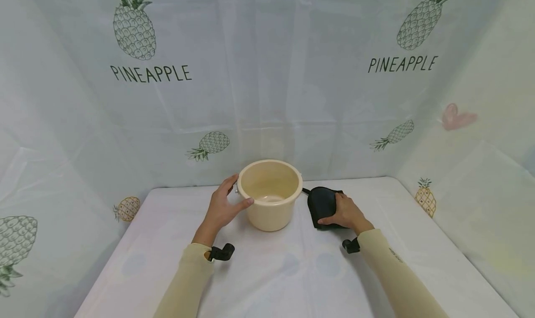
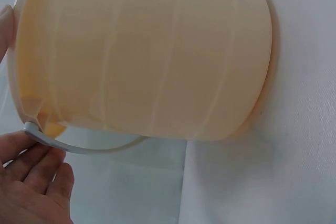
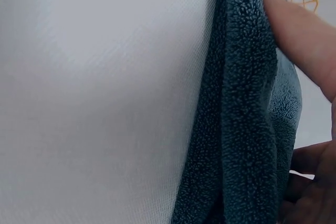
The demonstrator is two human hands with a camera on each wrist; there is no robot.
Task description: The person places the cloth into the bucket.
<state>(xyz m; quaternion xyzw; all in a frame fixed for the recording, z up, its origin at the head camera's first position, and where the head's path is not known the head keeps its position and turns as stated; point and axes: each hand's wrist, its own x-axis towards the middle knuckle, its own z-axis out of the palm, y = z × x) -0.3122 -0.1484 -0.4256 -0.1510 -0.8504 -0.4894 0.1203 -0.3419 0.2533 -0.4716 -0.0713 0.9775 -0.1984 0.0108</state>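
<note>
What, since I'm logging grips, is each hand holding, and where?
Left hand: the bucket, by its rim. Right hand: the dark towel, by its right side.

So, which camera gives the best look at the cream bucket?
The head view: it shows the cream bucket almost whole, including its open top and inside. The left wrist view shows its side and handle close up, but cuts part off. The right wrist view doesn't show it at all.

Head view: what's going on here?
A person's left hand touches the rim of a cream bucket, which stands upright on a white-covered table. Their right hand grips a dark, towel-like cloth on the table, to the right of the bucket.
</note>
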